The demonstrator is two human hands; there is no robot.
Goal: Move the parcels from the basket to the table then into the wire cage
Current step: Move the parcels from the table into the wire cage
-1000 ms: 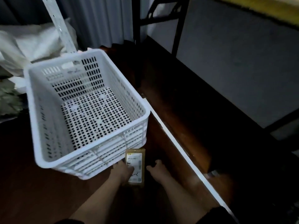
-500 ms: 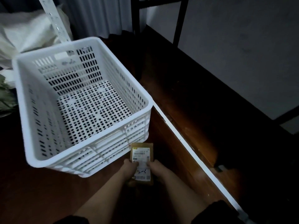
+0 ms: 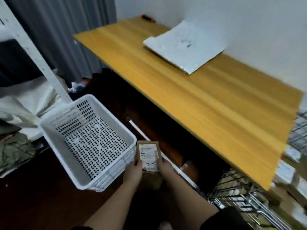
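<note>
Parcels [image 3: 289, 165] inside wire cage [image 3: 235, 195]

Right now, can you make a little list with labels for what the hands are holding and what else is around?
held: brown parcel with a white label
left hand: grips the parcel's left edge
right hand: grips its right edge
white basket: no parcels inside, left of the parcel
yellow table: holds a white padded envelope
wire cage: lower right, with parcels inside

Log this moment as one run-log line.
left hand + right hand: grip small brown cardboard parcel | white perforated plastic basket: holds nothing | yellow wooden table: white flat mailer
</note>
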